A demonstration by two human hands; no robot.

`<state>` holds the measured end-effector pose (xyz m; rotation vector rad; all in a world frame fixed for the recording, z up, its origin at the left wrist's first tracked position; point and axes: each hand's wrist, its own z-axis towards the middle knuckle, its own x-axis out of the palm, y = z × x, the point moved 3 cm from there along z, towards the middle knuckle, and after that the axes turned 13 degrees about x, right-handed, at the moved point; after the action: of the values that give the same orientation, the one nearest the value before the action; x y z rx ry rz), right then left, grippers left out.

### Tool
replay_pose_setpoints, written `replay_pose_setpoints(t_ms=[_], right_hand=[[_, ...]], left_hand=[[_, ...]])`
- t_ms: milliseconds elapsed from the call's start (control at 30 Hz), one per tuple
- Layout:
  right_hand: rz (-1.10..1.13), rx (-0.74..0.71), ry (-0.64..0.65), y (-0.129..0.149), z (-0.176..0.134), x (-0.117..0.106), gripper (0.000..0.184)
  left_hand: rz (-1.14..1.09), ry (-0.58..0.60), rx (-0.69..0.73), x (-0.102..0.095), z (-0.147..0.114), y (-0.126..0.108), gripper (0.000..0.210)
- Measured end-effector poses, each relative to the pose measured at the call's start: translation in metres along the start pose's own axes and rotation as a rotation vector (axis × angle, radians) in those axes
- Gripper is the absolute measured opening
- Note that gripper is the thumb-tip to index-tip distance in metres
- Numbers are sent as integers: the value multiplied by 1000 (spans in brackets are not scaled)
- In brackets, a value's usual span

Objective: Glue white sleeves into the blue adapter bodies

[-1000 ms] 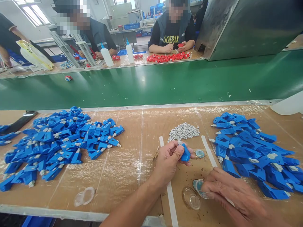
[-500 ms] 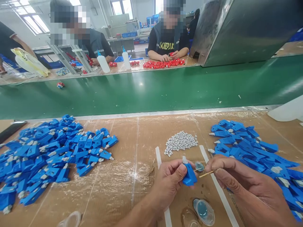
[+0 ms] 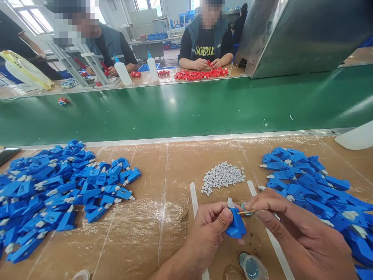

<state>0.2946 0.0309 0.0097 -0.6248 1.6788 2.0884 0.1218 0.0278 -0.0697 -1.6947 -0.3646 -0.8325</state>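
Note:
Between the thumb and fingers of my left hand (image 3: 208, 225) is a blue plastic part (image 3: 236, 224) with a grey-white tip pointing up. My right hand (image 3: 297, 229) pinches a thin wooden stick (image 3: 246, 212), whose end meets or nearly meets the blue part's upper side. Below my hands stands a small clear cup (image 3: 253, 268) with bluish liquid. Just beyond the hands lies a heap of small grey pieces (image 3: 223, 177). A second small round dish (image 3: 247, 207) is partly hidden behind my right fingers.
Piles of blue parts lie at left (image 3: 58, 186) and right (image 3: 305, 182) on the cardboard-covered table (image 3: 142, 225). Past it runs a green conveyor belt (image 3: 175, 112). Across sit two people near red parts (image 3: 201, 74), white bottles (image 3: 152, 68) and a metal housing (image 3: 297, 39).
The stick's end has moved left and up to the blue part. My left hand has shifted slightly right with the part, and the whole view has shifted a little.

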Motion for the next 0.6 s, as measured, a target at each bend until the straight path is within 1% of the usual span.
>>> replay_pose_setpoints(t_ms=[233, 400, 467, 533, 600], right_hand=[[-33, -18, 47, -4, 0, 4, 17], [-136, -157, 68, 0, 0, 3, 20], [-164, -206, 50, 2, 0, 4, 20], [-161, -242, 17, 4, 0, 5, 20], [-146, -266, 11, 5, -1, 6, 19]], left_hand=[[16, 5, -8, 0, -1, 0, 59], [22, 1, -4, -1, -1, 2, 58], [27, 5, -2, -1, -1, 2, 57], [18, 9, 4, -1, -1, 1, 55], [-5, 15, 8, -1, 0, -1, 53]])
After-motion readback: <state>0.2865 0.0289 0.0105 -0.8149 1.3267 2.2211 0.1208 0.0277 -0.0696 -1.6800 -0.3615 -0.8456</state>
